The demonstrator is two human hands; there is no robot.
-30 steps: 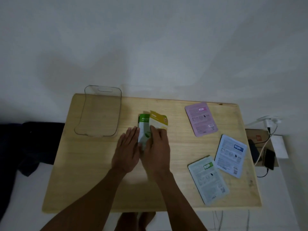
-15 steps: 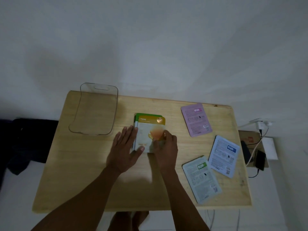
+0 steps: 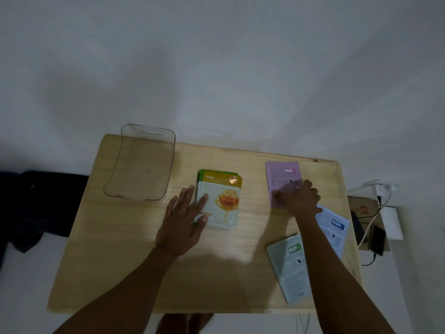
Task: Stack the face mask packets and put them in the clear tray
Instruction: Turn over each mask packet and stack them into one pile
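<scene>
A yellow Honey packet lies on top of a green packet at the table's middle, the green one showing only at the top left edge. My left hand lies flat, fingers spread, its fingertips on the stack's left side. My right hand rests on the lower part of a pink packet, fingers curled on it; the packet still lies on the table. A blue-labelled white packet and a green-labelled pale packet lie at the right. The clear tray stands empty at the back left.
The wooden table stands against a white wall. Right of it, on the floor, are a cardboard box, a dark phone and white charger cables. Dark cloth lies to the left.
My right hand has left the Honey packet on the green one and moved right onto the pink packet. My left hand has stayed by the stack.
</scene>
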